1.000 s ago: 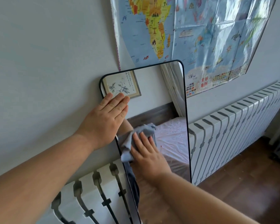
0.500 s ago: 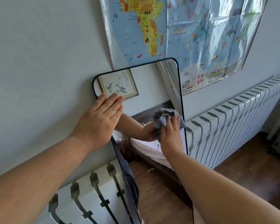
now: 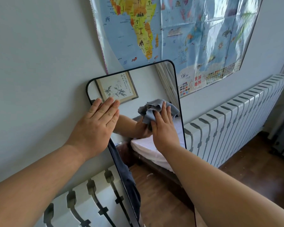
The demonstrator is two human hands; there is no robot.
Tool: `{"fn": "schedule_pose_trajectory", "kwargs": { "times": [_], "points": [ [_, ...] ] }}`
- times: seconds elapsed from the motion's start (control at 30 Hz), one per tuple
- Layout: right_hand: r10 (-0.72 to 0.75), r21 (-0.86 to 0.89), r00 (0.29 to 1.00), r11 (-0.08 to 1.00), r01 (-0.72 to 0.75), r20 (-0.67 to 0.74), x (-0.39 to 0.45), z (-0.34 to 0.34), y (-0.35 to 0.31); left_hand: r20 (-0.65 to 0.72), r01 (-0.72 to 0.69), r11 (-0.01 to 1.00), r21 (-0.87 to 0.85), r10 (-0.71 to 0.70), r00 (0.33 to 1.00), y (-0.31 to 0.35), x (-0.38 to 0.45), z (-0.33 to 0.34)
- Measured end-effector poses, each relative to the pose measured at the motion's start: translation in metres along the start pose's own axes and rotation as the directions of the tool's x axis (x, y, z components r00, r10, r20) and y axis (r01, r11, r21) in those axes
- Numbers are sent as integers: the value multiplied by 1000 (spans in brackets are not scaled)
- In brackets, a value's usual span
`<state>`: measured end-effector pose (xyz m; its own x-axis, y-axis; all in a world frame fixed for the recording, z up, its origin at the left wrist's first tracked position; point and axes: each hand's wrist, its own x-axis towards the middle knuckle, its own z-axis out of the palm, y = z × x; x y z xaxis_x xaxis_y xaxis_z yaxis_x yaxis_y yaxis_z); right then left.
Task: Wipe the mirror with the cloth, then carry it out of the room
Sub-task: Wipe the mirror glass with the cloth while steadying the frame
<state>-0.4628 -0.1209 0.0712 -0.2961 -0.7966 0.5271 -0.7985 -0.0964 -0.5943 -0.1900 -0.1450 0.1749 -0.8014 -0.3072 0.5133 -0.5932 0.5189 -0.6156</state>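
The mirror (image 3: 154, 89), a tall glass pane with rounded corners and a thin black frame, leans against the pale wall (image 3: 39, 63) in the middle of the view, its top edge tilted so the right corner sits higher than the left. Its lower part runs down toward 6 o'clock and out of view. A crumpled grey-blue cloth (image 3: 152, 110) is pressed to the glass near the mirror's right edge, at about 2 o'clock from the mirror's centre. The right hand (image 3: 164, 128) lies flat over the cloth with fingers extended and close together, palm toward the glass, pinning the cloth rather than pinching it. The left hand (image 3: 97, 125) is spread open against the mirror's left edge at 9 o'clock, fingers straight and together, fingertips overlapping the glass while the heel of the hand rests over the frame and wall. Both bare forearms reach in from 7 and 5 o'clock.

In the glass appear reflections of a framed plant picture, a curtain, a white-covered bed and a wooden floor, plus the mirrored right hand meeting the cloth.

Behind the mirror a white radiator (image 3: 236, 118) runs along the wall from 8 o'clock to 3 o'clock. Above, at 12 to 1 o'clock, a glossy world map (image 3: 195, 30) hangs on the wall, its lower edge just behind the mirror's top right corner. Brown wooden floor (image 3: 252, 174) shows at 4 o'clock.
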Motion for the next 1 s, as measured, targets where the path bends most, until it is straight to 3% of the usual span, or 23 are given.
{"fn": "schedule_pose_trajectory", "kwargs": {
  "times": [0.17, 0.3, 0.6, 0.8, 0.9, 1.0],
  "points": [
    [285, 12, 957, 958, -286, 62, -51, 29, 40, 6, 12, 1000, -7, -11, 1000, 2, 0, -2],
    [267, -26, 956, 964, -266, 124, -89, 45, 55, -28, 3, 1000, 22, -2, 1000, 4, 1, -1],
    [143, 75, 990, 987, -141, -18, 7, 0, -12, -114, -23, 999, 24, 26, 993, -3, -1, 11],
    [393, 164, 913, 898, -407, 112, -95, 39, 20, -105, 3, 1000, -8, -4, 994, 7, -4, 15],
    [476, 184, 854, 838, -513, 211, -142, 54, 33, -132, -64, 997, -47, 57, 990, 20, -10, 17],
    [520, 201, 830, 807, -555, 203, -132, 52, 26, -74, -138, 989, -58, 133, 988, 34, -19, 23]
  ]
}}
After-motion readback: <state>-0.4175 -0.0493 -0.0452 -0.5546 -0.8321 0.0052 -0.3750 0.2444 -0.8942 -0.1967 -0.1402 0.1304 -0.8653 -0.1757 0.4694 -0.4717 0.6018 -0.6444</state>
